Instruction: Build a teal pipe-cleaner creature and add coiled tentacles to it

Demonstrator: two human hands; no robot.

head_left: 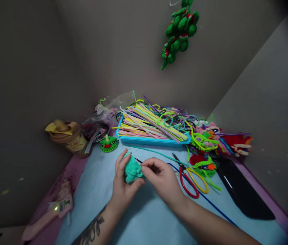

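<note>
My left hand is curled around a turquoise bundle of coiled pipe cleaners, thumb below and fingers behind it. From the right, my right hand pinches the bundle's edge between thumb and forefinger; the exact bit gripped is hidden by the fingertips. Beyond my hands, a long turquoise pipe cleaner lies across the blue mat. A dark blue pipe cleaner runs past my right wrist toward the lower right. Scissors with one red and one yellow handle rest beside my right hand.
A blue tray heaped with pastel pipe cleaners stands behind my hands. Left of it sit a green pipe-cleaner face, a cup and a pink glue gun. Colourful figures and a black tray lie at right.
</note>
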